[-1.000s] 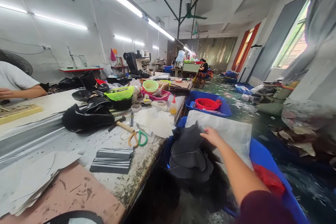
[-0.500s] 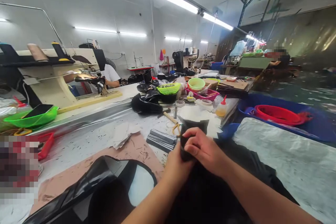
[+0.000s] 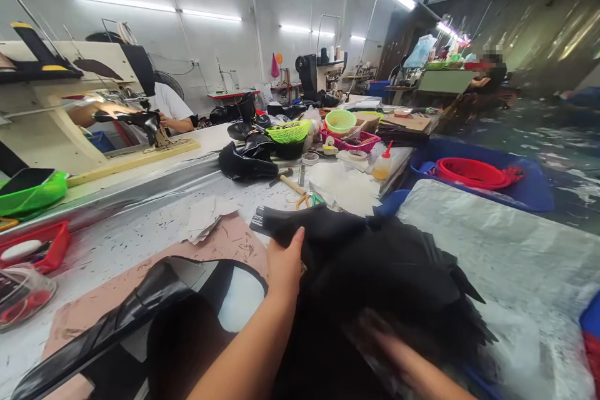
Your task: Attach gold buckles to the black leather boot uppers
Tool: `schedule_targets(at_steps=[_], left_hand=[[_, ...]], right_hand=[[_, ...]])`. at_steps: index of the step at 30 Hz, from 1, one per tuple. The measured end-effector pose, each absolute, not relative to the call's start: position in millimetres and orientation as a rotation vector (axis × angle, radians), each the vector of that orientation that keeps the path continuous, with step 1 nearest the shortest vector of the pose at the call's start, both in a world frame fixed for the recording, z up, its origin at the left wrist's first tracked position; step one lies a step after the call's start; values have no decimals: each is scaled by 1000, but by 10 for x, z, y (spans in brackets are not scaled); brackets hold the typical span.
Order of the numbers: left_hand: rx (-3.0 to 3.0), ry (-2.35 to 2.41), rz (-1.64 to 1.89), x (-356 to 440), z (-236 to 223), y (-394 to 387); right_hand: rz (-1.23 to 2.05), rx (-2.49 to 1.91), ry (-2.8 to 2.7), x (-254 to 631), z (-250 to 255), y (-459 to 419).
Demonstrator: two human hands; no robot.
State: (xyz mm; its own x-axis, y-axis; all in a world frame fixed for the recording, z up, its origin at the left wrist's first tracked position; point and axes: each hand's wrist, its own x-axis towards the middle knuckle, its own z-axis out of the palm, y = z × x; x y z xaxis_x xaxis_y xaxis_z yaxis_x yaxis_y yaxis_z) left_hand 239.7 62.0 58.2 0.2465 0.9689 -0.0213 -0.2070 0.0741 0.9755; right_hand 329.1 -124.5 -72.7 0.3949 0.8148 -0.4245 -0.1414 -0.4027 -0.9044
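My left hand (image 3: 285,261) grips a limp black piece of leather or fabric (image 3: 323,230), thumb on the near side and fingers hidden behind it. The piece stretches over the dark striped strips (image 3: 258,219). Low on the right, my right hand (image 3: 380,332) is smeared by motion beside a fanned pile of black cut pieces (image 3: 403,269); its fingers do not show clearly. A large glossy black shoe or boot upper (image 3: 122,315) with a pale lining lies left of my left forearm, partly on a pinkish board (image 3: 220,240).
Beyond my hands lie scissors (image 3: 309,200), a hammer (image 3: 291,184), white paper scraps (image 3: 347,184) and a glue bottle (image 3: 382,162). At left stands a sewing machine (image 3: 60,100) with a person (image 3: 171,103) behind it. A blue tub (image 3: 529,190) sits right.
Both hands were together around the black piece. My right hand has left it and moved down toward me; my left hand has shifted left, with the piece now lying lower. The view has also shifted.
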Motion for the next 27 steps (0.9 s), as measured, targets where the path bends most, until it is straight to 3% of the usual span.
schedule_targets(at_steps=[4, 12, 17, 24, 27], left_hand=[[1024, 906, 1169, 2260, 689, 586], [860, 898, 1351, 1987, 1108, 720], [789, 936, 1551, 1696, 1346, 1089], [579, 1258, 1787, 879, 1489, 1310], [873, 1419, 1904, 422, 1436, 1329]], right_hand=[[1159, -1207, -232, 3168, -616, -993], [622, -1504, -606, 3419, -41, -798], [264, -1664, -1288, 3415, -19, -319], [396, -1488, -1766, 3141, -99, 119], [385, -1425, -1857, 3027, -122, 9]])
